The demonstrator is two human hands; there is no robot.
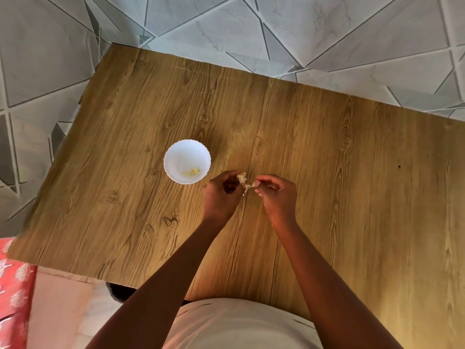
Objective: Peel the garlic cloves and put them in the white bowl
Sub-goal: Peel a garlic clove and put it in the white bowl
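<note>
No legible text anywhere.

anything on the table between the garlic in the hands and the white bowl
Nothing visible does. The left hand and right hand pinch the garlic just right of the white bowl, with only bare wooden table between them.
</note>
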